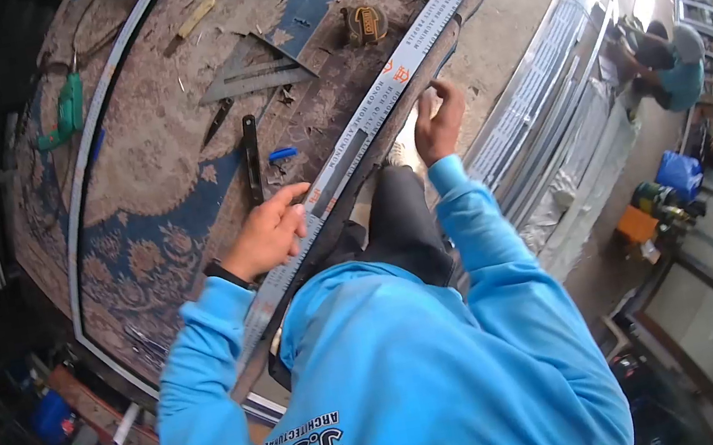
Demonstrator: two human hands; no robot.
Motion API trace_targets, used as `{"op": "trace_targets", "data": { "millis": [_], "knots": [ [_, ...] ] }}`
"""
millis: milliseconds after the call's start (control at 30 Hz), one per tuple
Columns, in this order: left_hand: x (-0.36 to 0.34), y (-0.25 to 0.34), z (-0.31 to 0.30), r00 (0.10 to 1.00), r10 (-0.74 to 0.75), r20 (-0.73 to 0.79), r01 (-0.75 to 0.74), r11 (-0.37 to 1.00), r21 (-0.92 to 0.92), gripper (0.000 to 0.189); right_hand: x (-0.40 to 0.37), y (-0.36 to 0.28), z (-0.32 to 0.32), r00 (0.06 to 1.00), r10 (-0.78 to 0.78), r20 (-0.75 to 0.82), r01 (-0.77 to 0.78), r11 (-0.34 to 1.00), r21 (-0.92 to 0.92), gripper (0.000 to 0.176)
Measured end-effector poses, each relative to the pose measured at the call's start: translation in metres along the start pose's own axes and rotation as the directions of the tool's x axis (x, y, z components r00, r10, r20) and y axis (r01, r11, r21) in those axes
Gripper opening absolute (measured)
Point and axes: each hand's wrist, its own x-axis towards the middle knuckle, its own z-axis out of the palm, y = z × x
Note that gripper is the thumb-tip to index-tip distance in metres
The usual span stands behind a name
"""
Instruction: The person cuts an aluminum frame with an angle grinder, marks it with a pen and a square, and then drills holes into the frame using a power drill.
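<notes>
A long aluminium profile with printed film (405,63) lies diagonally along the near edge of the carpet-covered table (153,190). My left hand (269,232) rests at the profile's lower part, index finger stretched along it and the other fingers curled; a thin dark strip lies on the profile just beyond it. My right hand (439,119) is beside the profile's near side, fingers bent toward the thumb; what it holds, if anything, is hidden. A black bar-shaped tool (253,160) and a blue piece (283,153) lie beyond my left hand.
On the table are a tape measure (367,24), a triangular square (256,71), a green-handled tool (64,111) and a curved frame (73,190). Wrapped profiles (538,69) are stacked at right. A person in blue (682,69) crouches farther right.
</notes>
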Motion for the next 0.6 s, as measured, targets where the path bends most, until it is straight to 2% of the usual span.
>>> {"op": "trace_targets", "data": {
  "millis": [33,67,100,133,167,200,233,267,300,333,367,400,433,467,500,533,567,600],
  "knots": [
    [0.002,-0.01,0.017,1.0,-0.007,-0.004,0.006,0.968,-0.252,0.046,0.022,-0.012,-0.014,0.988,0.036,0.153,-0.052,0.993,0.106,0.02],
    [0.006,-0.012,0.032,0.998,0.012,-0.056,-0.029,0.948,-0.316,0.046,0.035,-0.036,-0.027,0.917,0.12,0.38,-0.205,0.96,0.192,0.021],
    [0.012,-0.011,0.048,0.992,0.023,-0.121,-0.068,0.921,-0.383,0.045,0.037,-0.055,-0.038,0.78,0.163,0.603,-0.365,0.902,0.228,0.023],
    [0.021,-0.008,0.065,0.972,0.098,-0.211,-0.184,0.881,-0.437,0.049,0.032,-0.063,-0.04,0.587,0.227,0.777,-0.527,0.836,0.154,0.026],
    [0.022,0.015,0.075,0.939,0.176,-0.295,-0.267,0.914,-0.305,0.046,0.021,-0.07,-0.044,0.341,0.273,0.899,-0.659,0.752,0.022,0.028],
    [0.037,0.02,0.087,0.844,0.383,-0.374,-0.455,0.882,-0.124,0.043,0.005,-0.096,-0.047,0.242,0.29,0.926,-0.874,0.48,0.078,0.031],
    [0.051,0.022,0.095,0.708,0.571,-0.415,-0.597,0.798,0.081,0.041,-0.001,-0.116,-0.047,0.134,0.287,0.949,-0.985,0.147,0.095,0.035],
    [0.046,0.037,0.091,0.692,0.561,-0.454,-0.551,0.817,0.17,0.037,0.008,-0.103,-0.039,0.137,0.244,0.96,-0.97,0.228,0.08,0.037],
    [0.043,0.042,0.085,0.625,0.591,-0.51,-0.531,0.801,0.278,0.035,0.017,-0.089,-0.034,0.136,0.2,0.97,-0.951,0.301,0.071,0.04],
    [0.045,0.036,0.083,0.581,0.52,-0.626,-0.488,0.838,0.243,0.035,0.044,-0.072,-0.032,0.102,0.128,0.987,-0.895,0.444,0.035,0.039],
    [0.047,0.027,0.08,0.517,0.444,-0.732,-0.451,0.868,0.208,0.035,0.074,-0.085,-0.034,0.13,0.085,0.988,-0.799,0.599,0.053,0.037],
    [0.057,0.001,0.079,0.411,0.372,-0.833,-0.308,0.916,0.257,0.036,0.102,-0.074,-0.029,0.041,0.051,0.998,-0.561,0.827,-0.019,0.036],
    [0.068,-0.034,0.085,0.286,0.301,-0.91,-0.149,0.952,0.268,0.037,0.128,-0.064,-0.024,-0.053,0.036,0.998,-0.252,0.967,-0.048,0.036],
    [0.08,-0.073,0.09,0.215,0.261,-0.941,-0.045,0.965,0.257,0.039,0.142,-0.055,-0.015,-0.09,-0.12,0.989,-0.088,0.99,0.113,0.036],
    [0.092,-0.1,0.094,0.141,0.225,-0.964,0.057,0.97,0.235,0.042,0.152,-0.05,-0.001,-0.153,-0.273,0.95,0.064,0.956,0.285,0.036],
    [0.096,-0.099,0.097,0.112,0.218,-0.969,0.124,0.965,0.232,0.044,0.162,-0.071,0.013,-0.19,-0.144,0.971,0.151,0.973,0.173,0.032],
    [0.099,-0.1,0.1,0.088,0.215,-0.973,0.187,0.956,0.228,0.046,0.164,-0.083,0.026,-0.171,-0.232,0.958,0.052,0.968,0.244,0.027],
    [0.103,-0.099,0.101,0.087,0.171,-0.981,0.239,0.953,0.187,0.048,0.163,-0.088,0.033,-0.202,-0.308,0.93,0.134,0.932,0.338,0.027]
  ]
}}
